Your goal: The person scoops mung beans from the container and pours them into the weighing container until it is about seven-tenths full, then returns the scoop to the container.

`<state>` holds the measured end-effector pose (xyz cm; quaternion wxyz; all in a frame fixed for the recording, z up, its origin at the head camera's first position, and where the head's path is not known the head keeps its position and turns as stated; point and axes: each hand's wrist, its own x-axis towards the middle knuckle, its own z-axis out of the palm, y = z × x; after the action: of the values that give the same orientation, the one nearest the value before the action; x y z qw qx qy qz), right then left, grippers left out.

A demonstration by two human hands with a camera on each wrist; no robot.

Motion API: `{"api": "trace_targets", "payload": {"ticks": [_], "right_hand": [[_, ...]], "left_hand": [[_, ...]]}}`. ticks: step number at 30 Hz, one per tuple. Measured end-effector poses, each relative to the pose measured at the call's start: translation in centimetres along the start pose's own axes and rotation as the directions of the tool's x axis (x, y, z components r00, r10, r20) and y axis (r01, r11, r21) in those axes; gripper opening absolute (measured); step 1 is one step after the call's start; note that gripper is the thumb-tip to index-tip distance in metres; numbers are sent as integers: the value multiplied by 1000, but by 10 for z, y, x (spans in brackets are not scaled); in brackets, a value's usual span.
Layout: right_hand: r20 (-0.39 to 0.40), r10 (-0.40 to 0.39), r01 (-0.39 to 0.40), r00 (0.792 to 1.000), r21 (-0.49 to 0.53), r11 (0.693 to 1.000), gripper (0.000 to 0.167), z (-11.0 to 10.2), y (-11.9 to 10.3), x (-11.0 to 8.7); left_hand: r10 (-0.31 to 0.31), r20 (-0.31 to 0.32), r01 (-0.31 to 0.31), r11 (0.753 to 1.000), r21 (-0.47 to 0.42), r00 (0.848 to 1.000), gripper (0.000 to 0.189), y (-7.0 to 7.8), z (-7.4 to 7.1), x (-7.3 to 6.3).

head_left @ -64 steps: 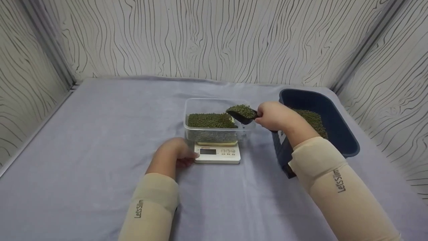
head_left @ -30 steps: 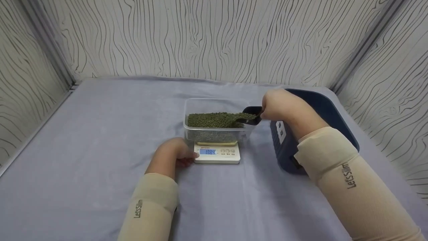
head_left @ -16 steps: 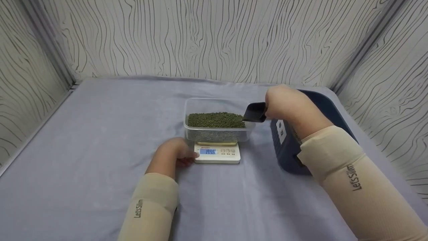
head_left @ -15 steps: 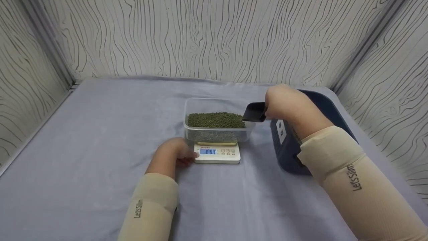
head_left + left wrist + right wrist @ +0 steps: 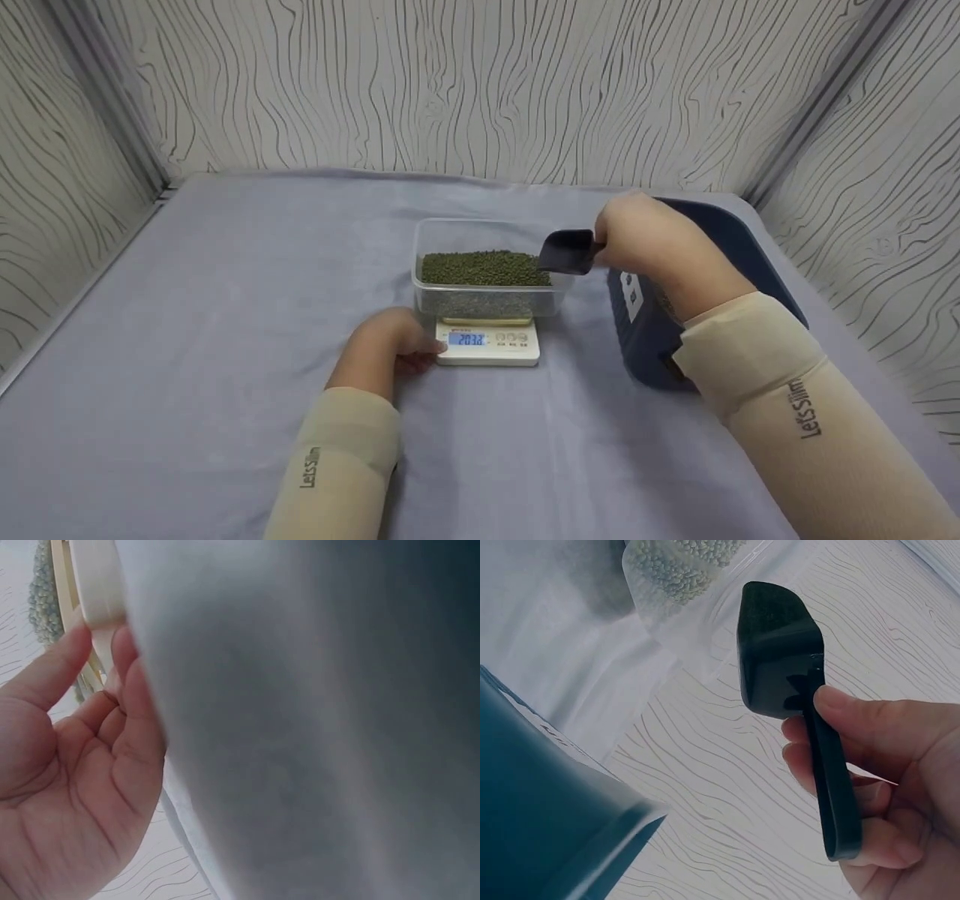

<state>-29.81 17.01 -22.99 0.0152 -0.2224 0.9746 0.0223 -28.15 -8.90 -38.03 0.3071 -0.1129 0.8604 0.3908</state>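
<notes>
In the head view my right hand grips the handle of a black scoop, its bowl tipped at the right rim of a clear plastic box. No beans show in the bowl in the right wrist view, where thumb and fingers wrap the handle. Small green mung beans fill part of the box, which sits on a white kitchen scale with a lit display. My left hand pinches the scale's left front corner, thumb on top and fingers lower down.
Right of the box stands a dark blue bin with a white label, tilted and partly hidden behind my right arm; more beans show inside. A pale lilac cloth covers the table. Wood-patterned panels rise around three sides.
My right hand has drawn back to the right and tipped the scoop; its heap of beans has gone into the box. The scale's display has lit and its number risen. My left hand stays put.
</notes>
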Motion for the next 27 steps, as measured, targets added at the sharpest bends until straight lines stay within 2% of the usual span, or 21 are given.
{"api": "trace_targets", "payload": {"ticks": [6, 17, 24, 27], "right_hand": [[-22, -28, 29, 999, 25, 999, 10, 2, 9, -6], [39, 70, -75, 997, 145, 987, 9, -7, 28, -20], [21, 121, -123, 992, 125, 985, 13, -16, 53, -37], [19, 123, -124, 992, 128, 984, 13, -18, 66, -43]], "left_hand": [[-9, 0, 9, 1000, -23, 1000, 20, 1, 0, -1], [-9, 15, 9, 1000, -16, 1000, 20, 0, -1, 0], [-17, 24, 18, 999, -42, 1000, 18, 0, 0, -1], [-9, 0, 9, 1000, -8, 1000, 20, 1, 0, -1]]}}
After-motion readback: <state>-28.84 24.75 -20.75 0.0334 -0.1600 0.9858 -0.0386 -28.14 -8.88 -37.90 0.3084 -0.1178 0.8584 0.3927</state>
